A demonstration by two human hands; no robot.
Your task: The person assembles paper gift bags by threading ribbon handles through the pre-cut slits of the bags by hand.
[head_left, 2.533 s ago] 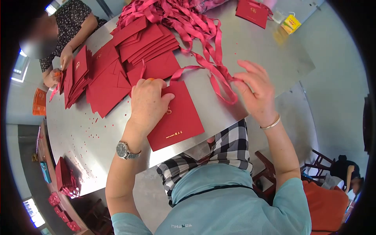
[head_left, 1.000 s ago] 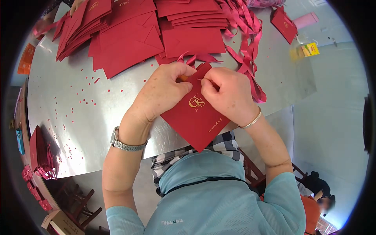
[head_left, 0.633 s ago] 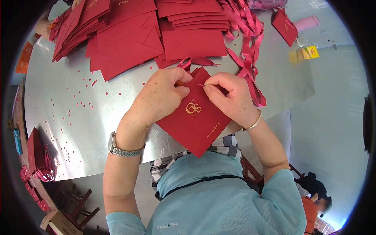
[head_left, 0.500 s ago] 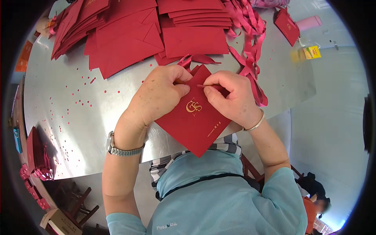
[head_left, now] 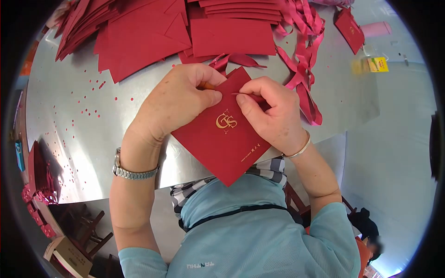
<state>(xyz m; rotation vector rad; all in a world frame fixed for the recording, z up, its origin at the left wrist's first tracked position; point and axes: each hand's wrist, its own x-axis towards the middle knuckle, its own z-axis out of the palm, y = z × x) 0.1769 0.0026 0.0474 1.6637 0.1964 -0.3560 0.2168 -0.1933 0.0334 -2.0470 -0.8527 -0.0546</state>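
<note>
A red paper gift bag (head_left: 222,150) with gold lettering lies tilted cornerwise in front of me, its lower corner past the table edge. My left hand (head_left: 178,99) grips its upper left edge, thumb on the front face. Something orange (head_left: 207,85) shows at that hand's fingers. With thumb and forefinger, my right hand (head_left: 273,113) pinches the thin tip of a red ribbon (head_left: 235,94) at the bag's upper front. More dark red ribbon (head_left: 238,59) loops out behind the bag's top. The right hand's other fingers are curled and partly hidden.
Stacked red paper bags (head_left: 232,37) cover the far side of the metal table (head_left: 125,153). A bundle of pink-red ribbons (head_left: 306,60) hangs together at right. Beyond are another red bag (head_left: 350,30) and a yellow box (head_left: 378,64). Small red paper dots are scattered at left.
The view has shifted slightly, and bag and hands sit a little further left. Both hands keep their hold; less of the ribbon tip shows beyond the right fingers.
</note>
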